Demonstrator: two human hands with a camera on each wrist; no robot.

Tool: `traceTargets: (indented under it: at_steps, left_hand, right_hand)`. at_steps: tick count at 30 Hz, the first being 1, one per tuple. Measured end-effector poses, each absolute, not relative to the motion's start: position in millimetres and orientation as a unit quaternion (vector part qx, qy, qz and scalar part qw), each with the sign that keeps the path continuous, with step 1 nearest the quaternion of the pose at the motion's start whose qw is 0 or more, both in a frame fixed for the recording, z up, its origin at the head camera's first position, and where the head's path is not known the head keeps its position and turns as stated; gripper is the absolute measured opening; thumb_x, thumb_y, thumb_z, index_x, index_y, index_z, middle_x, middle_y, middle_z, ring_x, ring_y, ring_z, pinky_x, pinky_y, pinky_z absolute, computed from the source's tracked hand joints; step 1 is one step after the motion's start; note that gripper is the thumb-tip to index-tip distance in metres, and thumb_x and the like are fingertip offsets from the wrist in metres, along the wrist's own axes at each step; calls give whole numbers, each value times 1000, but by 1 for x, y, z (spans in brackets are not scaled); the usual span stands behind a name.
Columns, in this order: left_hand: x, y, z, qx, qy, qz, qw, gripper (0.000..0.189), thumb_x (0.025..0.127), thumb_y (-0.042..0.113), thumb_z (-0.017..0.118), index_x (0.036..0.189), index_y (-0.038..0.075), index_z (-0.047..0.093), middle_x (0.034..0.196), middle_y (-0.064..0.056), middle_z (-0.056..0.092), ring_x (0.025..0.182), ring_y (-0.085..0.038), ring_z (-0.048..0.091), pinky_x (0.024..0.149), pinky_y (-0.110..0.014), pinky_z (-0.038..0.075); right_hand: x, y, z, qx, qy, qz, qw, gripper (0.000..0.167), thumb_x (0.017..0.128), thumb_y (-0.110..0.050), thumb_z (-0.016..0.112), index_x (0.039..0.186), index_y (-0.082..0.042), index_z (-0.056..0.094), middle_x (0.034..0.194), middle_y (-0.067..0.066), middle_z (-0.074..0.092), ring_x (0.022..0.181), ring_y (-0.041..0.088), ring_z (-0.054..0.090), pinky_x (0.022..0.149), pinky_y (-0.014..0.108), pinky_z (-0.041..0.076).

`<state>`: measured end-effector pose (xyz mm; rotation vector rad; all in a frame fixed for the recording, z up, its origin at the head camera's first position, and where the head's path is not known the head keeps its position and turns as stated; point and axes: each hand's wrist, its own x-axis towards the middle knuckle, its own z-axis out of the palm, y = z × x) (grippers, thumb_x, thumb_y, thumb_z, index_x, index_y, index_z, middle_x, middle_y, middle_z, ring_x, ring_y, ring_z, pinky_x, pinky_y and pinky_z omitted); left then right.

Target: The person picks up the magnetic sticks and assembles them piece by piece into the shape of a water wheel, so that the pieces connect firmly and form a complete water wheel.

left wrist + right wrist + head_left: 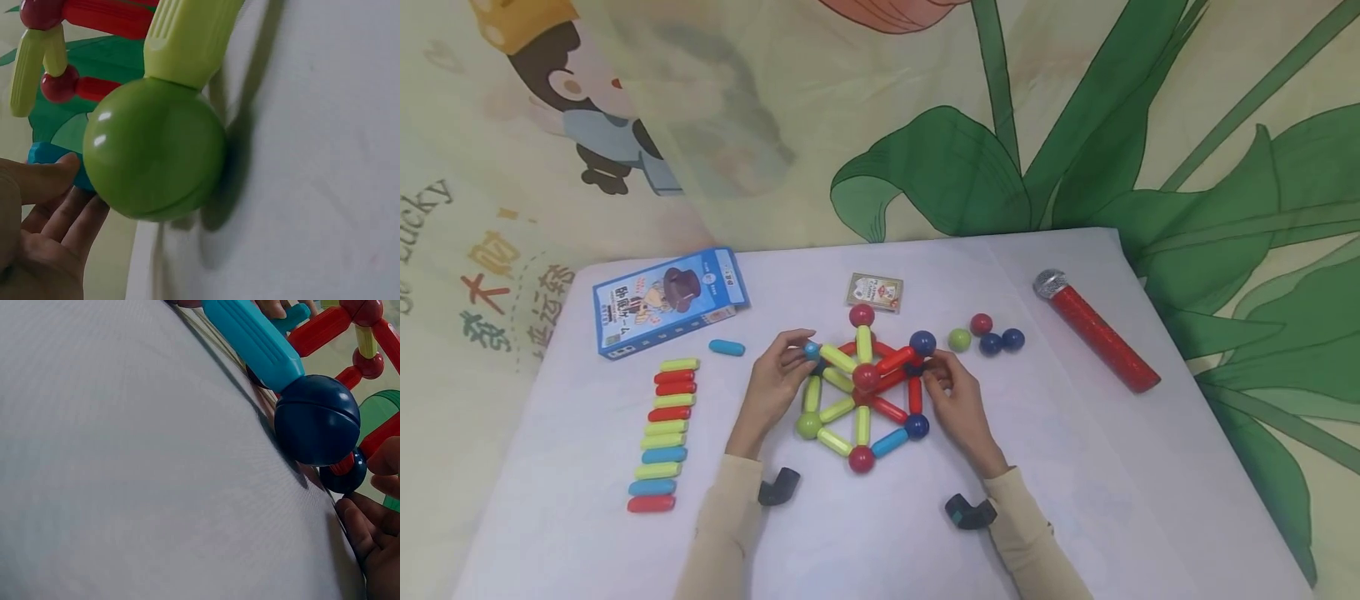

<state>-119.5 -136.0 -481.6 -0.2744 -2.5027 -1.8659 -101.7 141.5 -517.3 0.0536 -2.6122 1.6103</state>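
Between the hands on the table stands a wheel-like structure of coloured rods and balls, with a raised red ball point(866, 377) near its middle. My left hand point(778, 375) pinches a light blue rod point(45, 153) between thumb and fingers at the structure's upper left, end-on beside a yellow-green rod point(837, 358). My right hand point(957, 396) holds a dark blue ball point(344, 472) at the right side, fingertips against it. A second dark blue ball point(922, 342) sits above it on a red rod. A green ball point(154, 150) looms close in the left wrist view.
Loose rods point(664, 427) lie in a column at left, with a single blue rod point(727, 347) apart. A blue box point(672, 298), a small card pack point(875, 292), several loose balls point(991, 342) and a red microphone-shaped tube point(1101, 335) lie farther back.
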Motion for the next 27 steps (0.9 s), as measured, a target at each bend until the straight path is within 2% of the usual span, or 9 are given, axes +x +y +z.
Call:
traceTargets:
  at_steps: [4, 8, 12, 15, 19, 23, 27]
  left_hand:
    - [-118, -139, -483, -93, -804, -588, -1, 45, 89, -6, 61, 131, 3, 49, 124, -18, 55, 115, -32, 59, 100, -33, 46]
    - [-118, -143, -486, -86, -805, -586, -30, 48, 88, -1, 64, 134, 7, 48, 131, -17, 54, 123, -33, 52, 106, -43, 41]
    - [-115, -146, -489, -61, -808, -583, -64, 49, 89, 4, 64, 135, 10, 48, 131, -13, 54, 127, -31, 49, 106, -42, 41]
    - [-108, -152, -489, -44, -808, -582, -80, 50, 89, 8, 65, 136, 12, 48, 126, -13, 56, 123, -31, 53, 103, -40, 44]
    - [-91, -162, -485, -22, -809, -576, -115, 50, 89, 16, 68, 135, 16, 49, 121, -12, 60, 115, -30, 58, 99, -44, 47]
    - [-69, -171, -479, -24, -811, -564, -154, 50, 87, 20, 70, 133, 17, 50, 117, -10, 62, 111, -29, 60, 98, -48, 47]
    - [-54, -174, -475, -49, -813, -554, -173, 48, 87, 17, 69, 132, 15, 51, 114, -8, 63, 106, -24, 61, 96, -40, 48]
  right_hand:
    - [-101, 141, -517, 16, -850, 525, 39, 35, 90, -4, 59, 125, -8, 57, 108, 7, 66, 84, 15, 60, 70, 21, 51]
    - [-101, 138, -516, 13, -857, 513, 43, 35, 90, -9, 63, 125, -9, 57, 106, 6, 67, 84, 13, 60, 69, 21, 50]
    - [-103, 132, -515, 24, -879, 473, 51, 37, 89, -16, 68, 123, -8, 56, 103, 6, 66, 80, 13, 58, 66, 22, 48]
    - [-109, 126, -513, 29, -886, 459, 54, 37, 87, -16, 70, 121, -7, 57, 101, 7, 67, 76, 14, 59, 62, 22, 48]
    - [-125, 121, -508, 43, -890, 452, 38, 40, 87, -18, 71, 123, -8, 56, 103, 8, 69, 76, 16, 61, 60, 25, 50]
    - [-141, 122, -500, 80, -897, 434, 26, 41, 89, -20, 67, 127, -10, 55, 107, 8, 67, 85, 18, 63, 69, 30, 53]
    - [-144, 131, -488, 90, -923, 360, 103, 36, 89, -14, 65, 125, -9, 58, 114, 10, 63, 103, 24, 58, 87, 39, 51]
